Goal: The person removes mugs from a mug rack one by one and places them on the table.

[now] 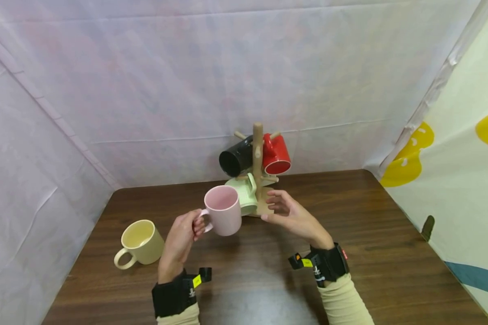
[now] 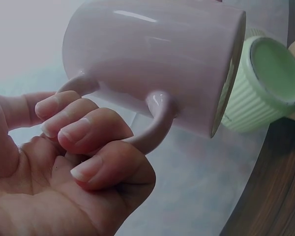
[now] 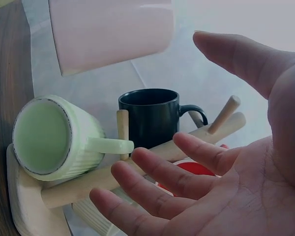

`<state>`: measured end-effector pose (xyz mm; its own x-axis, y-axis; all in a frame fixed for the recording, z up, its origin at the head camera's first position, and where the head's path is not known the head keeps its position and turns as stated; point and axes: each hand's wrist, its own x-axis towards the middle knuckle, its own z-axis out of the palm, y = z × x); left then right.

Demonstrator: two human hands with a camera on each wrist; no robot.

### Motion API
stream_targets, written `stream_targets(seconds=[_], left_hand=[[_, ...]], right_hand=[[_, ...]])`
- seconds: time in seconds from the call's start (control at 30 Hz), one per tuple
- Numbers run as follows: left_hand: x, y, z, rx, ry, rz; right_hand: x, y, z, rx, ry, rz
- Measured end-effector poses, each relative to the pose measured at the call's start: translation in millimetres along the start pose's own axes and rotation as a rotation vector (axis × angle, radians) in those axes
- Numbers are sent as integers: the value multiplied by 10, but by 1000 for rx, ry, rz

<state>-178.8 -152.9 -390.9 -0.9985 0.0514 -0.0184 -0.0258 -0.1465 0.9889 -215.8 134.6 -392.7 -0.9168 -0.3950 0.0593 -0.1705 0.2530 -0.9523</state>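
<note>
My left hand (image 1: 182,235) grips a pink mug (image 1: 225,220) by its handle, fingers curled through it in the left wrist view. The mug is upright, held in front of a wooden mug tree (image 1: 258,135). To the right of the mug and apart from it, my right hand (image 1: 296,220) holds nothing, its fingers spread near the tree's base. A black mug (image 1: 232,161) and a red mug (image 1: 278,157) hang on the upper pegs. Lower down hangs a light green ribbed mug (image 3: 59,137), partly hidden by the pink one in the head view.
A yellow mug (image 1: 145,247) stands at the left of the brown wooden table (image 1: 374,225), its handle toward the near left. Behind the post, another pale ribbed mug (image 3: 94,216) shows partly. Pale cloth (image 1: 166,81) hangs behind the table and at both sides.
</note>
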Motion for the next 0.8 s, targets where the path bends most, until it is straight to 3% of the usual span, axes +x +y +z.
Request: stream_targets(seconds=[0.43,0.67,0.8], left_hand=[[-7,-24,-202,11,50,-39],[-19,-38,-320,-49,99,-38],[-32,-61,-392,-62,113,-38]], right_hand=[[2,-23,3,-61,-20,-5],[14,-13,13,-80,-36,-2],[-31,-153,37,-82,-39,-2]])
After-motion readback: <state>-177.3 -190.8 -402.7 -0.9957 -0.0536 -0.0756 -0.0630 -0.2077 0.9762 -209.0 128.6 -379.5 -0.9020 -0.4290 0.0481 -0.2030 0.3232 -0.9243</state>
